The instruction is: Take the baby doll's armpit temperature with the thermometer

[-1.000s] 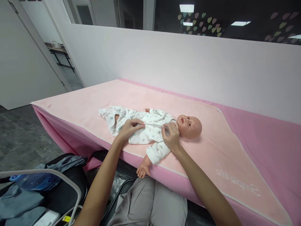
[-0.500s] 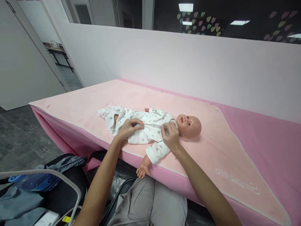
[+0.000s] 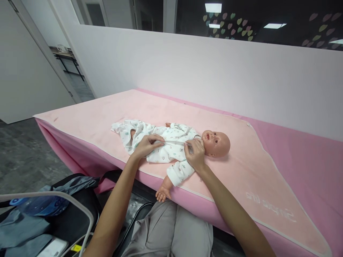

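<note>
One mat (image 3: 93,110); one doll (image 3: 218,144); left fingers (image 3: 157,137), right fingers (image 3: 196,144) pinching one garment (image 3: 160,155).

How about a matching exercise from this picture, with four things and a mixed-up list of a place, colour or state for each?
Things:
1. left hand
2. right hand
3. bottle
4. mat

Clues:
A. pale pink, beneath the doll's head
B. at the shirt, close to the doll's head
C. bluish, at the lower left of the view
D. at the shirt, farther from the doll's head

Pairs: 1-D, 2-B, 3-C, 4-A
</note>
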`<state>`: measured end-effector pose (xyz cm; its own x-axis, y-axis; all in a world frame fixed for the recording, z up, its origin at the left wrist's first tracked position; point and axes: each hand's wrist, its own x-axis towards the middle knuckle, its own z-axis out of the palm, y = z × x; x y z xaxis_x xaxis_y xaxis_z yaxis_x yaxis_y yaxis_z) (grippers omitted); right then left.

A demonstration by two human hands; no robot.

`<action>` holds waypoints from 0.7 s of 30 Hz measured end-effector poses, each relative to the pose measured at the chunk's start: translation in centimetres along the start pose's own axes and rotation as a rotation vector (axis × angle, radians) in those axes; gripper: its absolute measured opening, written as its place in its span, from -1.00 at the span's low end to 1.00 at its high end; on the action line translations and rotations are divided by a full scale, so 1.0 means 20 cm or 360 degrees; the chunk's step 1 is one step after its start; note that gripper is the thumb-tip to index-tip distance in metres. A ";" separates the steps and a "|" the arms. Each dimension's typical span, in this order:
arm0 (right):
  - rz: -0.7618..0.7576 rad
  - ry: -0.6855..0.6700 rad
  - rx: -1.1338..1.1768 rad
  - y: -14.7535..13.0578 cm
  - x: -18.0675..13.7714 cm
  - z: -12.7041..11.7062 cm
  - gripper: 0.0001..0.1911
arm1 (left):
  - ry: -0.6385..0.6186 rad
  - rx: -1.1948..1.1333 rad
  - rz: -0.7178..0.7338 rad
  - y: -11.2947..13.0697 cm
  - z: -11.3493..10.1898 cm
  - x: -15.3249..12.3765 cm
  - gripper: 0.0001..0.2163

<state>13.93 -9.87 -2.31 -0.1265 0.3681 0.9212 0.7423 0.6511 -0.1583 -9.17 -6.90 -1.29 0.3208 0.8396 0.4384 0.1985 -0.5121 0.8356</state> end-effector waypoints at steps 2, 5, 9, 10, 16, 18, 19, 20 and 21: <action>-0.0001 0.0008 0.0003 0.00 0.00 0.00 -0.93 | 0.0001 -0.0010 -0.0006 0.00 0.00 0.00 -0.89; 0.0018 -0.0002 0.0013 0.01 0.00 0.01 -0.93 | -0.0002 -0.0007 -0.0026 0.00 0.00 0.00 -0.87; 0.0025 -0.0012 0.0012 0.01 -0.01 0.01 -0.93 | 0.0004 0.0012 -0.0051 0.00 0.00 0.00 -0.87; 0.0024 -0.0013 0.0009 0.01 0.00 0.01 -0.93 | 0.0011 0.0014 -0.0055 0.00 0.00 0.00 -0.87; 0.0005 0.0002 -0.0003 0.00 0.00 0.00 -0.92 | 0.0051 0.0011 -0.0062 -0.01 0.00 -0.01 -0.90; 0.0003 0.0002 -0.0006 0.00 0.00 0.00 -0.93 | 0.0062 0.0005 -0.0067 -0.01 0.00 -0.01 -0.90; 0.0005 -0.0001 -0.0008 0.00 0.00 0.00 -0.93 | 0.0068 0.0003 -0.0068 0.00 0.00 -0.01 -0.90; 0.0008 -0.0004 -0.0010 0.00 0.00 0.00 -0.93 | 0.0076 0.0002 -0.0069 0.00 0.00 -0.01 -0.90; 0.0011 -0.0007 -0.0010 0.00 0.00 0.00 -0.93 | 0.0087 0.0004 -0.0071 0.00 0.01 -0.01 -0.89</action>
<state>13.92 -9.83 -2.33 -0.1241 0.3754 0.9185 0.7472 0.6444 -0.1624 -9.14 -7.07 -1.43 0.2607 0.8703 0.4179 0.2137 -0.4742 0.8541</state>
